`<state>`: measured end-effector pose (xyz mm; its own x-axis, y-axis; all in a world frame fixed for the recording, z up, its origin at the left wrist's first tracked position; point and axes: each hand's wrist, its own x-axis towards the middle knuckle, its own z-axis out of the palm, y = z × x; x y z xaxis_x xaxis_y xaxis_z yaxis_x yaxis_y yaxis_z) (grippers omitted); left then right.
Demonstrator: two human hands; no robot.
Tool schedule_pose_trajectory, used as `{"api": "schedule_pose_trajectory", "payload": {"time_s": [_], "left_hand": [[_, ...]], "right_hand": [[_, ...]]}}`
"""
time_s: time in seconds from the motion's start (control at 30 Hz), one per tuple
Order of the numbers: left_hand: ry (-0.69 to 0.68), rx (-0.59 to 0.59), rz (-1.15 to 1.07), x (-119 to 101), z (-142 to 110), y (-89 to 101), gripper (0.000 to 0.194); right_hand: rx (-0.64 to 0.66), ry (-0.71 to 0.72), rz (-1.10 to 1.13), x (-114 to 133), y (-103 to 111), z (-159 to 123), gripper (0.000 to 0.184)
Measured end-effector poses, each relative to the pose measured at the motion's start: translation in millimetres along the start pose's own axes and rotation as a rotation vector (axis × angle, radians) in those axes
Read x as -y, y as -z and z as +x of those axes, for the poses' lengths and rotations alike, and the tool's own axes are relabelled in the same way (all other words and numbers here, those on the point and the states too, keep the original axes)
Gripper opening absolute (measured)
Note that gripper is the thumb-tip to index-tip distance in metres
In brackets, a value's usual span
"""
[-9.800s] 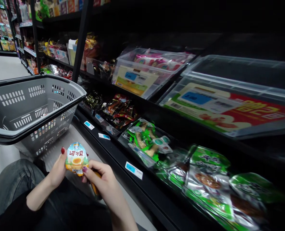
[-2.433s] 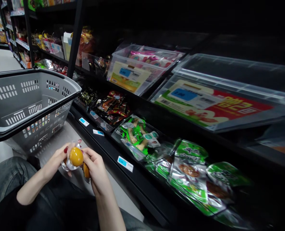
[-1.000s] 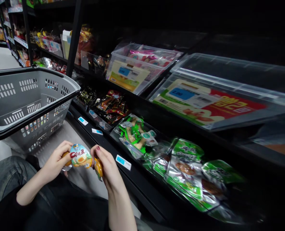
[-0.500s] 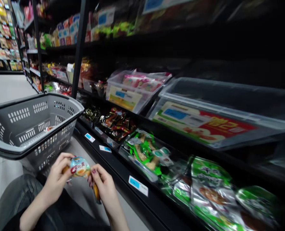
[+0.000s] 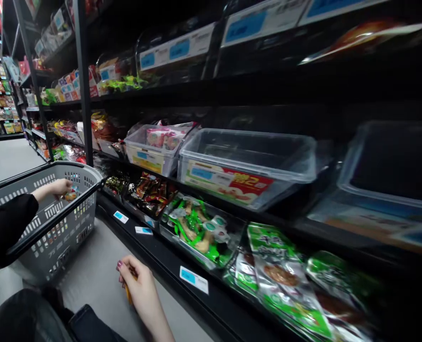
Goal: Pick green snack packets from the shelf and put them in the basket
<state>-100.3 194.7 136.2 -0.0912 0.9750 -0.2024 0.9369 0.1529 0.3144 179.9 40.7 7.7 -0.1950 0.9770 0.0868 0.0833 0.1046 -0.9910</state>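
My left hand (image 5: 58,188) reaches over the rim into the grey shopping basket (image 5: 63,247). Its fingers are closed on a small snack packet (image 5: 71,194) with blue and orange print, held inside the basket above its floor. Low in front of the shelf, my right hand (image 5: 136,281) is curled around a narrow orange-yellow item (image 5: 128,294). Most of that item is hidden by the palm and fingers, so its kind does not show. The basket stands on the floor to my left, close to the shelf.
On the bottom shelf, clear trays hold green snack packs (image 5: 196,225), silver-and-green pouches (image 5: 282,273) and dark red packets (image 5: 152,192). Above them stand clear plastic bins (image 5: 248,156). A price tag (image 5: 194,279) sits on the shelf edge. A black upright post (image 5: 84,85) rises beyond the basket.
My left hand has moved with the blue-and-orange packet away from my right hand into the basket. My right hand stays low, still around the orange-yellow item. The view has shifted to the right.
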Motion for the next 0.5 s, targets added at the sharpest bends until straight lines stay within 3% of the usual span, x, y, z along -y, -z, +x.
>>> {"api": "schedule_pose_trajectory", "payload": {"time_s": [0.13, 0.2, 0.3, 0.37, 0.43, 0.5], "left_hand": [[0.032, 0.027, -0.090, -7.9, 5.6, -29.6, 0.023], [0.014, -0.025, -0.170, -18.8, 6.0, -24.2, 0.025], [-0.066, -0.162, -0.332, -38.9, -7.5, 4.0, 0.044], [-0.191, -0.246, -0.465, -51.3, -35.9, 20.3, 0.059], [-0.319, -0.239, -0.602, -61.6, -81.0, 20.6, 0.062], [-0.588, -0.013, -0.985, -69.1, -133.2, -0.3, 0.055]], "right_hand": [[-0.031, -0.033, 0.120, 4.1, 9.3, -2.8, 0.032], [-0.040, -0.105, 0.312, 7.4, 14.3, -5.0, 0.037], [-0.089, -0.179, 0.608, 11.1, 20.5, -6.2, 0.041], [-0.112, -0.191, 0.674, 12.1, 22.8, -5.3, 0.040], [-0.110, -0.204, 0.646, 13.3, 23.0, -4.7, 0.040], [-0.077, -0.195, 0.572, 16.7, 21.4, -6.7, 0.039]]}}
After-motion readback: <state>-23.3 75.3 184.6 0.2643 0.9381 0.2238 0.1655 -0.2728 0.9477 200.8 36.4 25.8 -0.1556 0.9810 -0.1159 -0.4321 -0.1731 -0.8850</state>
